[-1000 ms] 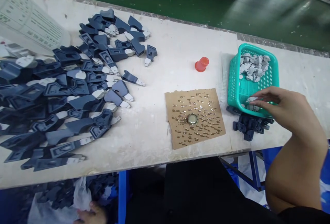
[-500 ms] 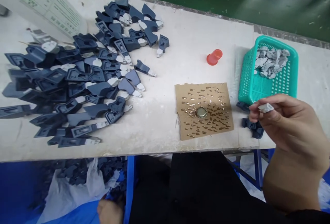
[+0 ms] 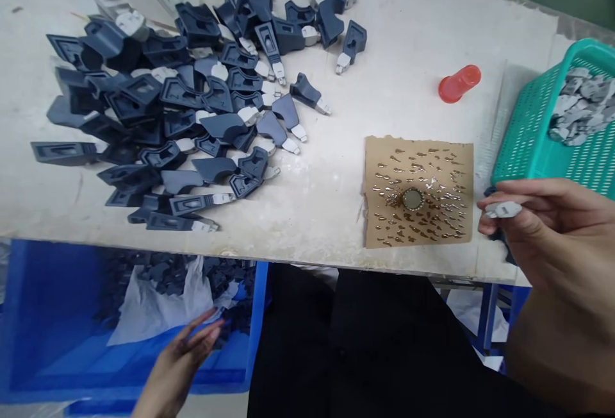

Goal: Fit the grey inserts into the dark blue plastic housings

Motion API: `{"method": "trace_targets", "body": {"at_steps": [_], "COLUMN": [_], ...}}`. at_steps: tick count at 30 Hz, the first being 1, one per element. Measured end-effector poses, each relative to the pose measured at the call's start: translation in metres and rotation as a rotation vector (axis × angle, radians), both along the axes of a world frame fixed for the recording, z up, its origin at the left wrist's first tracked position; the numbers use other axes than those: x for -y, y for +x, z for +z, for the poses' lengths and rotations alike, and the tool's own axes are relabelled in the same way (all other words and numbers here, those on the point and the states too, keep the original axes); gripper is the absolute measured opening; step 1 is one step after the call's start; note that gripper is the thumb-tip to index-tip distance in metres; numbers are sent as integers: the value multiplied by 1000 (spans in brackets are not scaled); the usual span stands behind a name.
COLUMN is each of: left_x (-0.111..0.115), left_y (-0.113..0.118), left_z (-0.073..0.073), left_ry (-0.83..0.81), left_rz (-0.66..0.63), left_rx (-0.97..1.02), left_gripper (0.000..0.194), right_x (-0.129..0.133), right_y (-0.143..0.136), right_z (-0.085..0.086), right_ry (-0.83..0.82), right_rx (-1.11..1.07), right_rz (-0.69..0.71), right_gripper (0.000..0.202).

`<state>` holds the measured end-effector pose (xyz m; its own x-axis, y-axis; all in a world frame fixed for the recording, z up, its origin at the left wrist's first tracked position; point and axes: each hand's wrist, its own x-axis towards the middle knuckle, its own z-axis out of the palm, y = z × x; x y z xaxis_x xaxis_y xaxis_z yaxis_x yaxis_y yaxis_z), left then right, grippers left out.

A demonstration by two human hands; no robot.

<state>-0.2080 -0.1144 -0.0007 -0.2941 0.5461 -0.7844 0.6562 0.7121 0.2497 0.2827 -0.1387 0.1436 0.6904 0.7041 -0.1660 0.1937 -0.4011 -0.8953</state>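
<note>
1 grey piece (image 3: 503,209) pinched; basket (image 3: 521,129) cut off right.

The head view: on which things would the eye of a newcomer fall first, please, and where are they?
Probably first on the heap of dark blue parts, spread over the left of the white table. Then on the teal basket at the right edge, with the right hand in front pinching a small grey piece. Between heap and hand lies a shiny-spotted cardboard square bearing a round metal cap.
</note>
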Motion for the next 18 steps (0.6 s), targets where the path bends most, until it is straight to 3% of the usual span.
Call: {"method": "trace_targets", "body": {"at_steps": [3, 5, 7, 9, 13, 18], "left_x": [-29, -44, -49, -45, -35, -39], "left_y": [22, 47, 77, 106, 149, 165], "left_z": [41, 61, 69, 68, 58, 58], "left_ry": [106, 153, 53, -112, -267, -285], "left_rz": [572, 877, 1056, 1049, 804, 516], "left_rx": [317, 568, 839, 993, 1016, 1100], "left_gripper": [32, 34, 38, 38, 27, 7], "right_x": [-4, -6, -8, -10, -12, -12], "right_y": [-12, -12, -6, 0, 2, -2], "right_z": [-8, -16, -23, -28, -29, -29], "right_ry": [-29, 19, 109, 164, 127, 127], "right_rx": [389, 667, 877, 972, 997, 994], "right_rz": [-24, 120, 348, 502, 583, 617], "right_gripper": [11, 21, 40, 52, 44, 41]}}
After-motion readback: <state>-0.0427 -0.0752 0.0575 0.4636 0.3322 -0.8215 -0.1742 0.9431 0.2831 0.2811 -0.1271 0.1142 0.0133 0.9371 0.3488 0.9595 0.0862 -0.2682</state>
